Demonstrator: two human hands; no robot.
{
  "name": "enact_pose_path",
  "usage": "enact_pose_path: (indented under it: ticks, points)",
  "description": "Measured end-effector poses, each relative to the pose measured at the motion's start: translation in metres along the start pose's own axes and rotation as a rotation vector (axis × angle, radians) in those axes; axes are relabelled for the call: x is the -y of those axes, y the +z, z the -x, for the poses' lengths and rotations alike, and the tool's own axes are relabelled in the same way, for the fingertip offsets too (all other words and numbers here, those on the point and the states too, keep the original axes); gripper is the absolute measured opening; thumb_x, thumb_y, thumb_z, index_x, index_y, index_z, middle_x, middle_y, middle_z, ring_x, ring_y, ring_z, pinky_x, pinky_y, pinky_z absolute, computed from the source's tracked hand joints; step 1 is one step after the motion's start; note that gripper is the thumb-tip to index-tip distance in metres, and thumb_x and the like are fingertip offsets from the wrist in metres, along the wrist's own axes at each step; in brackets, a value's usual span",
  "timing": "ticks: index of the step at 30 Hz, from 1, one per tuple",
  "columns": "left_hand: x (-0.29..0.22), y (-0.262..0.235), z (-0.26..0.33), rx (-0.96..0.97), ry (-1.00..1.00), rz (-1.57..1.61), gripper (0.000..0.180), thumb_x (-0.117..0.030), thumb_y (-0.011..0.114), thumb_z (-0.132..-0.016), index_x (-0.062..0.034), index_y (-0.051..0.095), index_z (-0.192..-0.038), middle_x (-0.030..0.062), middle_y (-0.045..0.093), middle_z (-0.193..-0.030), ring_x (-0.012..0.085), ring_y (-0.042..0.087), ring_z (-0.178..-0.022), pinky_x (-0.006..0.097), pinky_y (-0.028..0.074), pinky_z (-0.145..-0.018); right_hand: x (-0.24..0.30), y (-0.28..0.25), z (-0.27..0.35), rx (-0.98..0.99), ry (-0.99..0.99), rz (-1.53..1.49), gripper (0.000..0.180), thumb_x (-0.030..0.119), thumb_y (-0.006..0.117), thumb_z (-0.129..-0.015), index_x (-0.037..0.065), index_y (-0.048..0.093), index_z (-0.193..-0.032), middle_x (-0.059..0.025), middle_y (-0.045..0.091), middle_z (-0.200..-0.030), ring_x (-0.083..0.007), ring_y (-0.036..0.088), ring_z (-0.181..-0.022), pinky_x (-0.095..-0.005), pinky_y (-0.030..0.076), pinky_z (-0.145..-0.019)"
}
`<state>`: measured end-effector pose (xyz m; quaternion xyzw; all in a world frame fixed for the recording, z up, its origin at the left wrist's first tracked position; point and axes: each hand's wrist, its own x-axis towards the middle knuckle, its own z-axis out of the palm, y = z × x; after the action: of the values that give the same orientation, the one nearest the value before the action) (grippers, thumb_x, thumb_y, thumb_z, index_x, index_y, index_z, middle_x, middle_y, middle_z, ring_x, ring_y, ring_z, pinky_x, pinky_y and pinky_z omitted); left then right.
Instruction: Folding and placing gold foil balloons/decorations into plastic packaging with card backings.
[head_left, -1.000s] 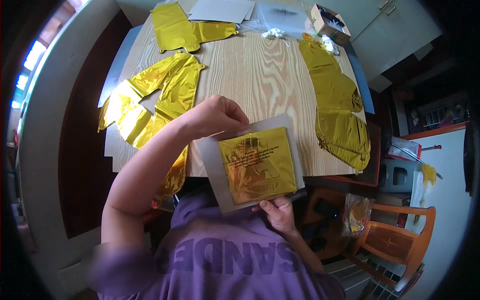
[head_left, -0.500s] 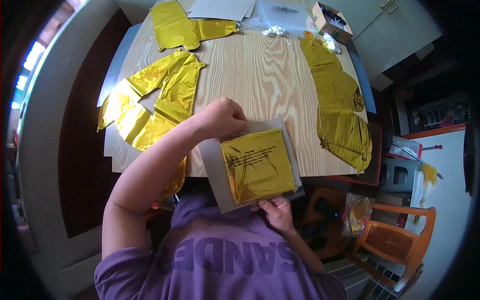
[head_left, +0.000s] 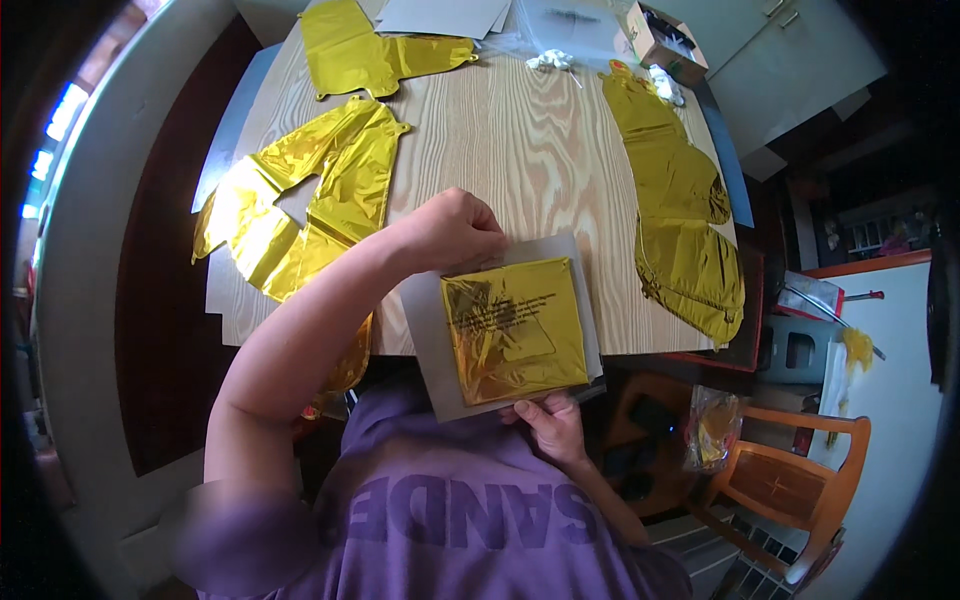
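A square folded gold foil balloon (head_left: 520,345) lies flat against a grey card (head_left: 428,340). Dark print over the foil suggests a clear plastic bag around both. The packet overhangs the table's near edge, tilted slightly. My left hand (head_left: 455,232) is at its top edge, fingers curled and pinched there; the fingertips are partly hidden. At the bottom edge, my right hand (head_left: 553,425) grips the packet, thumb in front and the other fingers mostly behind it.
Flat gold foil balloons lie on the wooden table (head_left: 500,150): two at left (head_left: 345,190) (head_left: 345,55), one at right (head_left: 680,200). Grey cards (head_left: 440,15), clear bags (head_left: 570,30) and a small box (head_left: 665,45) sit at the far edge. A wooden chair (head_left: 790,480) stands at right.
My left hand has slid slightly right along the packet's top edge. The packet has shifted a little, and the glare on its foil differs. My right hand keeps its hold.
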<state>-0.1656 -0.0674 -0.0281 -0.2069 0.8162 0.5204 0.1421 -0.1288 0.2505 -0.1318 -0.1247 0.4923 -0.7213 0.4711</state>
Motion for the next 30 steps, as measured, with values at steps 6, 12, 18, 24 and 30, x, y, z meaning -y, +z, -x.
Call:
enact_pose_path:
  ticks: [6,12,18,24,30]
  points:
    - [-0.001,-0.002,0.001,0.016,0.034,0.043,0.025,-0.025,0.071,-0.093,-0.0006,0.073,-0.097,0.0008,0.070,-0.082,0.0074,0.061,-0.072,0.027,0.051,-0.064,0.003,0.003,-0.001,-0.003,0.019,-0.026,0.021,0.011,0.065,-0.098,-0.003,0.067,-0.114,-0.0135,0.073,-0.101,-0.0207,0.069,-0.091,-0.0336,0.057,-0.081]
    - [0.000,-0.003,0.000,-0.005,0.096,-0.100,0.024,-0.023,0.070,-0.092,0.0005,0.072,-0.097,0.0061,0.072,-0.085,0.0123,0.065,-0.075,0.030,0.053,-0.069,-0.001,-0.001,-0.001,-0.004,0.007,0.004,0.019,0.010,0.064,-0.099,-0.004,0.068,-0.111,-0.0147,0.073,-0.100,-0.0216,0.070,-0.089,-0.0338,0.057,-0.080]
    - [-0.003,0.000,0.002,-0.061,0.086,-0.273,0.027,-0.024,0.071,-0.091,0.0012,0.072,-0.098,0.0118,0.073,-0.085,0.0170,0.067,-0.077,0.033,0.054,-0.071,-0.001,0.000,-0.001,-0.012,-0.003,-0.006,0.019,0.010,0.064,-0.099,-0.005,0.069,-0.110,-0.0155,0.073,-0.099,-0.0220,0.070,-0.089,-0.0339,0.057,-0.079]
    - [0.003,-0.006,-0.002,0.063,0.067,-0.064,0.027,-0.026,0.069,-0.091,0.0000,0.072,-0.100,0.0059,0.072,-0.084,0.0120,0.064,-0.075,0.031,0.053,-0.068,0.000,0.002,-0.001,-0.013,-0.017,0.011,0.020,0.012,0.064,-0.099,-0.004,0.069,-0.110,-0.0144,0.073,-0.097,-0.0210,0.069,-0.087,-0.0331,0.056,-0.079]
    - [-0.010,0.011,-0.001,-0.049,-0.026,-0.037,0.031,-0.029,0.066,-0.092,0.0012,0.070,-0.094,0.0100,0.070,-0.080,0.0136,0.064,-0.072,0.033,0.053,-0.066,0.000,0.001,-0.002,0.007,-0.001,0.042,0.020,0.013,0.063,-0.100,-0.003,0.068,-0.111,-0.0125,0.073,-0.096,-0.0190,0.068,-0.085,-0.0316,0.055,-0.079]
